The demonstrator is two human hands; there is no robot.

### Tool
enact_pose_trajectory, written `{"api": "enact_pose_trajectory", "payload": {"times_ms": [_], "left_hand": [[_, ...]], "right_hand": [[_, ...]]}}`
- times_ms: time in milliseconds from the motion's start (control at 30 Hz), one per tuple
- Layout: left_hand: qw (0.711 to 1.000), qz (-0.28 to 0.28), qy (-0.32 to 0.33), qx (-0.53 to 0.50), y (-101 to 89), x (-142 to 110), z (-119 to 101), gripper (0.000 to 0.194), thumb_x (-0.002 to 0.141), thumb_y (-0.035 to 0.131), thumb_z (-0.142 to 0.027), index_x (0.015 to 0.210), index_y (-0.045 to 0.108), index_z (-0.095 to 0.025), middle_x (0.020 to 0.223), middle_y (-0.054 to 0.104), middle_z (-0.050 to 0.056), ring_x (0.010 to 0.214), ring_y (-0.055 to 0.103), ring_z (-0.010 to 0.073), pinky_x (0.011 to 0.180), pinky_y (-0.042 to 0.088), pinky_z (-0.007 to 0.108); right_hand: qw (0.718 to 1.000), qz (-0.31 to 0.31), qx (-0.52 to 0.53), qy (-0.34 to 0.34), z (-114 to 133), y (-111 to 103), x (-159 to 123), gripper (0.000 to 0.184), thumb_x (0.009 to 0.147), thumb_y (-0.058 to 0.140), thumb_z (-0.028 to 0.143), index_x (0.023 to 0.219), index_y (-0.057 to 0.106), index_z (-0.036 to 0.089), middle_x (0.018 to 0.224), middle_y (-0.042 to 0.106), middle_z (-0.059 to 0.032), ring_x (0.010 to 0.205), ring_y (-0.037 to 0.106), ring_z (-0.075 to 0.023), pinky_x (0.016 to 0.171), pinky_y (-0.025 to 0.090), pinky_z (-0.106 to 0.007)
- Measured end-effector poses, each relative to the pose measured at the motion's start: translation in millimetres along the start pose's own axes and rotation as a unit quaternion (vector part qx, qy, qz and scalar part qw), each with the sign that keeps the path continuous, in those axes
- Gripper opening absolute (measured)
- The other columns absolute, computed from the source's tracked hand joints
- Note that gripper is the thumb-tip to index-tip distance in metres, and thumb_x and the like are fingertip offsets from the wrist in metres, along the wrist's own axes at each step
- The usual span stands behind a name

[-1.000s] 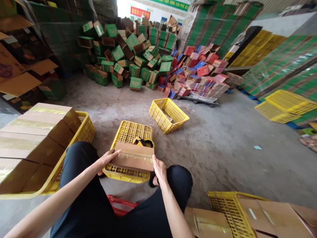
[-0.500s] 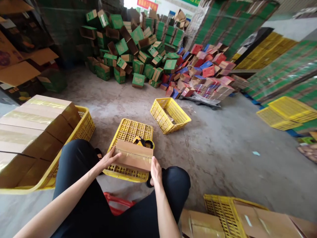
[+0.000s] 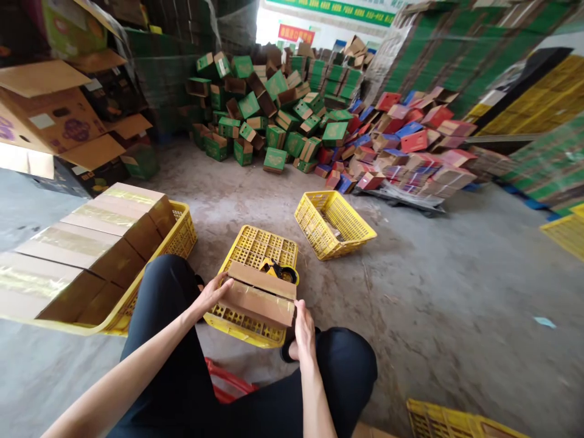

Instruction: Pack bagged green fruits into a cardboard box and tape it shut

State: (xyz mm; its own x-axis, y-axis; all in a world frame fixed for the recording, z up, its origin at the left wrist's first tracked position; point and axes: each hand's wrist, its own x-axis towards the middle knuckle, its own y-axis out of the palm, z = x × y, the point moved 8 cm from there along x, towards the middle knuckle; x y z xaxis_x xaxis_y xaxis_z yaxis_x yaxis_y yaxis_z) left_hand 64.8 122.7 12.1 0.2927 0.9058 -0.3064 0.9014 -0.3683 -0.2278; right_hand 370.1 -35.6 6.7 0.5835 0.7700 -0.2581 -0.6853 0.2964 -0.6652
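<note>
Though grimy, grey floor (image 3: 424, 316) around yellow crate (image 3: 239, 334) beneath cardboard box (image 3: 258, 303)

Both hands (image 3: 210, 297) (image 3: 305, 328) hold a cardboard box (image 3: 259, 304); beyond the box lies a tape dispenser (image 3: 274, 267), beneath the box a crate (image 3: 258, 243).

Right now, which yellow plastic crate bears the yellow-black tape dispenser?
The upturned crate under the held brown cardboard box; the left crate and far crate stand upright.
</note>
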Motion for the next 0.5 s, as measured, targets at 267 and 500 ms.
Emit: {"api": "enact_pose_trajectory", "payload": {"times_ms": [267,500], "left_hand": [[0.998,0.001,0.041,-0.039,-8.6,31.7,-24.1,0.059,0.087,0.062,-0.063,0.12,0.072,-0.015,0.123,0.073,0.013,0.118,0.067,0.0332,0.096,0.054,0.04],[0.989,0.113,0.062,-0.071,12.1,55.5,-19.9,0.057,0.091,0.061,-0.048,0.143,0.058,-0.026,0.152,0.058,0.009,0.131,0.062,0.0324,0.082,0.06,0.034]], "right_hand": [[0.953,-0.015,0.297,0.054,-5.0,-11.6,20.6,0.083,0.076,0.057,0.088,0.114,0.078,0.016,0.103,0.077,-0.0109,0.106,0.071,-0.0277,0.089,0.056,-0.034],[0.922,0.129,0.351,0.104,9.4,13.7,12.3,0.067,0.088,0.062,0.071,0.132,0.069,0.021,0.096,0.076,-0.0067,0.058,0.069,-0.0135,0.054,0.053,-0.024]]}}
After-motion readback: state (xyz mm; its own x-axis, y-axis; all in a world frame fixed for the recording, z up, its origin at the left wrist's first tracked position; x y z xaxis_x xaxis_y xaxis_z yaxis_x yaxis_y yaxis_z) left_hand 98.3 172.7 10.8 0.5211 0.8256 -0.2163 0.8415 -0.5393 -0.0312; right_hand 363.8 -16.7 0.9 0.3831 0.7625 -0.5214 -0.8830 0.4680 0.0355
